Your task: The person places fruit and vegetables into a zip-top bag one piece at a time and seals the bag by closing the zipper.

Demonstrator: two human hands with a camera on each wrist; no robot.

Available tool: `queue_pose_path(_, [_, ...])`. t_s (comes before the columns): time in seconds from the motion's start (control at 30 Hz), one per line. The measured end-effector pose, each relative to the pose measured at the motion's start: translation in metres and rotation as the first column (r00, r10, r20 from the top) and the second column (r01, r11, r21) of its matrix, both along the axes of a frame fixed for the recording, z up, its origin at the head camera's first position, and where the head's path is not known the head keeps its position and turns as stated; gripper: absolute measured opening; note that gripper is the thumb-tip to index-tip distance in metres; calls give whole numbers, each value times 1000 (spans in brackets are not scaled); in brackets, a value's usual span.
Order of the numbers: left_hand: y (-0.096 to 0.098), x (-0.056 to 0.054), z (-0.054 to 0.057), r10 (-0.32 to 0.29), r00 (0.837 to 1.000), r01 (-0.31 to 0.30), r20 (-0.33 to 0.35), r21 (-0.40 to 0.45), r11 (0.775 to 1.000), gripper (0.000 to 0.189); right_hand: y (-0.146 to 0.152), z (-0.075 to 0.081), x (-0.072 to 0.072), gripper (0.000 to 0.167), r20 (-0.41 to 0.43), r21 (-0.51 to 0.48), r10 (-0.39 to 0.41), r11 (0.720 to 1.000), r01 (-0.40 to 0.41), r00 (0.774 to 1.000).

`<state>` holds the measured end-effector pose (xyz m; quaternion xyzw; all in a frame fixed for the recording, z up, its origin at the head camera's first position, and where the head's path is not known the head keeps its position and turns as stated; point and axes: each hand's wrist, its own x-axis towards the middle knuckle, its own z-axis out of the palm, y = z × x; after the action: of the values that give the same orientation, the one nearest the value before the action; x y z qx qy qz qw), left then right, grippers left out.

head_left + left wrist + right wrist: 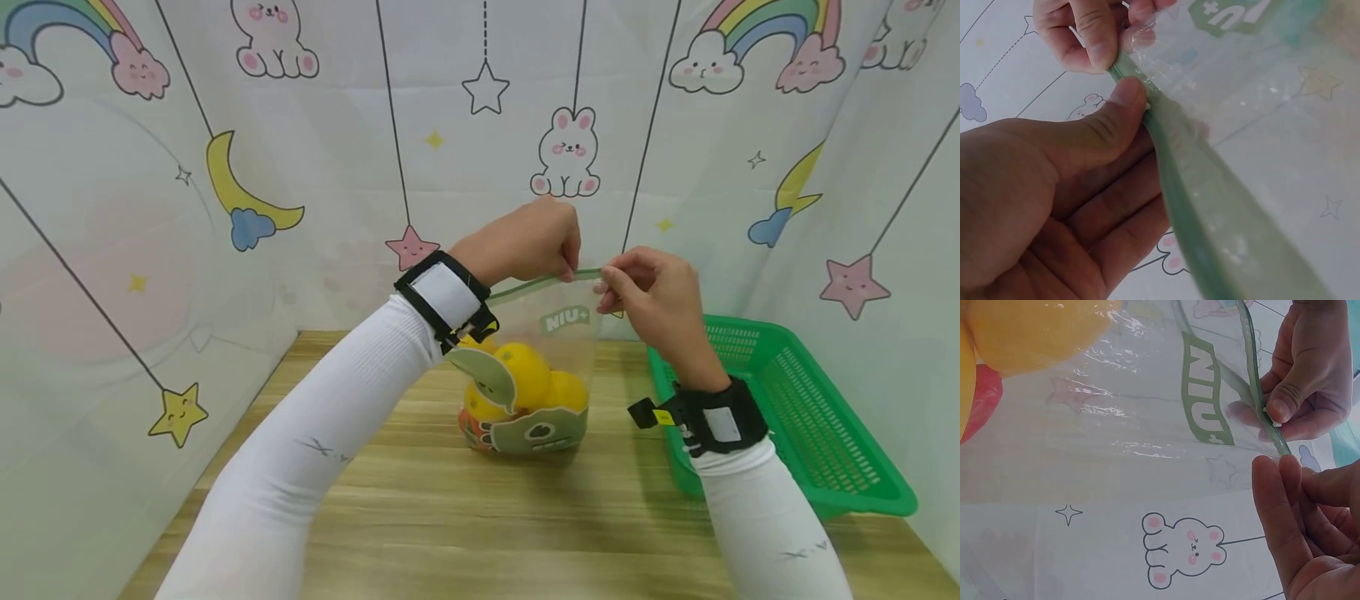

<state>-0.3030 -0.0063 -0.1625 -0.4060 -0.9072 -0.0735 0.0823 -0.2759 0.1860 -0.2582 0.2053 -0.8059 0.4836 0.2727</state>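
Observation:
A clear zip bag (pixel 573 346) with a green top strip and a "NIU+" label stands upright on the table, holding several round yellow fruits (pixel 522 375). Between thumb and fingers, my left hand (pixel 528 237) pinches the green strip near its right end. A small white piece (pixel 1274 417), perhaps the zip's slider, shows beneath the left thumb in the right wrist view. My right hand (pixel 660 296) pinches the bag's top right corner, just beside the left hand. The left forearm hides part of the bag's left side. Something red shows low in the bag.
To the right of the bag sits a green plastic basket (pixel 873 502) with perforated walls, partly behind the right wrist. Under everything lies a wood-grain table (pixel 450 517). A white cloth (pixel 480 158) printed with rabbits, stars and rainbows hangs behind and at the sides.

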Motion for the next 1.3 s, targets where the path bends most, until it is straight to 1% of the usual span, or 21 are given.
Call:
queue_pose_path(0.37, [-8, -1, -2, 5, 1000, -5, 12, 4, 1000, 8, 6, -2, -4, 19, -10, 7, 7, 1000, -7, 1000])
queue_pose_path(0.47, [-10, -1, -2, -2, 1000, 2, 2, 0, 1000, 8, 7, -2, -4, 20, -10, 11, -2, 1000, 2, 1000])
queue_pose_path(0.7, [-17, -2, -3, 11, 1000, -11, 21, 0, 1000, 7, 7, -1, -4, 21, 0, 20, -20, 1000, 20, 1000])
queue_pose_path(0.97, [-24, -5, -6, 10, 1000, -10, 22, 11, 1000, 7, 7, -1, -3, 21, 5, 41, -36, 999, 36, 999])
queue_pose_path(1.17, [-29, -3, -7, 6, 1000, -7, 18, 24, 1000, 6, 8, -1, -3, 21, 0, 46, -42, 998, 42, 999])
queue_pose_path(1.3, [-34, -2, -8, 12, 1000, -13, 27, 30, 999, 7, 8, -1, -3, 21, -2, 47, -41, 998, 41, 999])
